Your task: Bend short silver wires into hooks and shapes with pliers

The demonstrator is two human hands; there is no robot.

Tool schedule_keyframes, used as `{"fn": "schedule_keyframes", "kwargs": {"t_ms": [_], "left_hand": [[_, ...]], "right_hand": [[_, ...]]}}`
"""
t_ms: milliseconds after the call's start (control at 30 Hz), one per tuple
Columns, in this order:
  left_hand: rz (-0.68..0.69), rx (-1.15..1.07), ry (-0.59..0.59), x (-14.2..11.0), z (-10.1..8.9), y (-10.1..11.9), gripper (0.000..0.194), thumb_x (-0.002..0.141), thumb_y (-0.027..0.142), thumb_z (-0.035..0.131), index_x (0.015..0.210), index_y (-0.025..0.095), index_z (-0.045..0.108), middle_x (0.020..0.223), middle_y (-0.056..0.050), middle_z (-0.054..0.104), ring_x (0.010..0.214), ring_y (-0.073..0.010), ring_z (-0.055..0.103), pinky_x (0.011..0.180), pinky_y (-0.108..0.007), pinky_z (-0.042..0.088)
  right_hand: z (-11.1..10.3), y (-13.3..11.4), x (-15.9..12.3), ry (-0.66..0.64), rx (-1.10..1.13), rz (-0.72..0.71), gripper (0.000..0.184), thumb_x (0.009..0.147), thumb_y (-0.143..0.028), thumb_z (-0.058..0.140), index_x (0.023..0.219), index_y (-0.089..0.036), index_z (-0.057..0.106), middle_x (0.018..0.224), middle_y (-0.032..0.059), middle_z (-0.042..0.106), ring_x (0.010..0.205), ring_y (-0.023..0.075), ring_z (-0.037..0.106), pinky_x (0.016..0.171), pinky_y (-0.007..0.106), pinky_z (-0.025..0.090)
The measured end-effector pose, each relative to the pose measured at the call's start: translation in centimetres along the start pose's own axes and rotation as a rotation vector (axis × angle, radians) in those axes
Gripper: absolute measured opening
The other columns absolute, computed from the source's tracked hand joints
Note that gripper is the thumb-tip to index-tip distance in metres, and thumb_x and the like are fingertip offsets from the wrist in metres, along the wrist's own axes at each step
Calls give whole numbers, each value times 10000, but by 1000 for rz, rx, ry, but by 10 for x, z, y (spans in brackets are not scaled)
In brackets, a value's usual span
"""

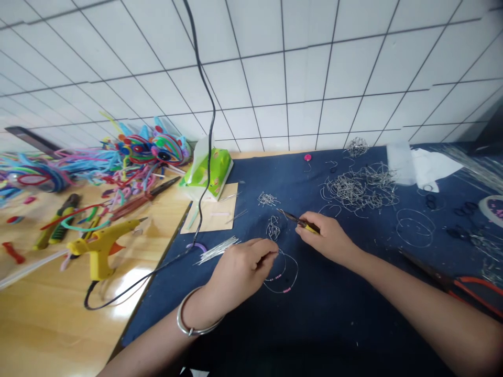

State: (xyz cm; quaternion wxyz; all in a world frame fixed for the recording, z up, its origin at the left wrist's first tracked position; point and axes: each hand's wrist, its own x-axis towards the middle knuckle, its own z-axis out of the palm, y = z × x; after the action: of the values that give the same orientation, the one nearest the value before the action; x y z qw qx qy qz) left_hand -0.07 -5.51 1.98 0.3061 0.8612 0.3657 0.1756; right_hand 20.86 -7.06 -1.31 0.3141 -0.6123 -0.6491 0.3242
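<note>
Thumb and fingers of my left hand (245, 269) pinch a thin wire loop (297, 269) strung with small pink beads (287, 290). The loop hangs to the right of the hand, over the dark blue cloth. My right hand (328, 235) is closed round small pliers (308, 224) with yellow-and-black handles, their jaws pointing left. Just left of the pliers lie a small heap of bent wire pieces (268, 199) and a tangle of wire links (273, 228). A bundle of straight wires (217, 250) rests beside my left hand.
A large wire pile (356, 187) lies at the back right, with orange-handled scissors (448, 280) nearer. On the left stand a yellow glue gun (102, 246), pliers (58, 222) and pipe cleaners (90, 162). A black cord (210, 125) hangs past a green tissue pack (210, 173).
</note>
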Motion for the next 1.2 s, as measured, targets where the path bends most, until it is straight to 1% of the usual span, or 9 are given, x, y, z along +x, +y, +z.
{"fn": "schedule_keyframes", "kwargs": {"t_ms": [167,367,500,600,733,800,867,1033,1200], "left_hand": [[-55,-117,30,8,-7,-4,117,776,157,465,770,175,581,698,1,570,624,-99,493,579,-214,364],[-147,-309,-21,11,-7,-16,105,794,221,467,774,163,552,654,23,510,586,-75,436,545,-200,349],[-163,-403,-28,12,-6,-21,112,791,242,477,777,155,548,643,27,485,576,-67,411,531,-194,339],[-158,-400,-35,13,-7,-22,112,791,237,475,775,152,547,643,26,482,577,-67,408,533,-196,337],[-141,-357,-52,12,-7,-21,110,787,226,471,777,153,553,657,23,495,596,-72,423,550,-200,345],[-131,-331,-75,12,-7,-21,103,781,209,468,781,157,556,667,23,505,606,-75,436,559,-202,348],[-126,-307,-96,12,-6,-22,99,772,188,464,782,162,559,672,26,514,612,-76,446,563,-202,349],[-116,-262,-125,12,-4,-22,111,757,153,454,773,172,562,665,35,520,603,-72,451,551,-197,341],[-94,-234,-133,12,-4,-22,122,757,156,444,763,169,565,668,29,534,589,-71,457,540,-197,339]], "right_hand": [[-1,-4,0,6,-80,-40,106,776,-284,465,784,-212,541,700,-14,528,639,119,476,583,243,331],[-2,-5,-2,0,-209,-113,115,797,-293,458,832,-215,534,737,-18,528,664,113,482,606,237,343],[1,-6,-5,-28,-286,-147,116,809,-300,450,840,-217,525,751,-21,532,660,106,484,600,226,340],[2,-7,-7,-11,-400,-176,135,828,-305,426,859,-214,520,756,-15,529,661,105,483,593,220,330],[-6,-5,-6,116,-810,-238,182,854,-277,369,841,-204,535,755,23,510,706,148,464,582,249,286],[-11,-3,-5,137,-1002,-265,197,853,-231,356,795,-194,540,727,36,496,697,161,444,569,265,256],[-15,-1,-4,142,-1116,-271,194,842,-179,360,768,-183,540,704,43,486,684,164,430,564,276,237],[-17,-1,-4,116,-1210,-257,177,820,-121,373,760,-173,530,712,56,490,699,179,431,579,293,234],[-29,-2,-1,38,-1184,-240,113,815,-215,429,789,-186,535,748,58,504,733,193,446,602,296,263]]}}
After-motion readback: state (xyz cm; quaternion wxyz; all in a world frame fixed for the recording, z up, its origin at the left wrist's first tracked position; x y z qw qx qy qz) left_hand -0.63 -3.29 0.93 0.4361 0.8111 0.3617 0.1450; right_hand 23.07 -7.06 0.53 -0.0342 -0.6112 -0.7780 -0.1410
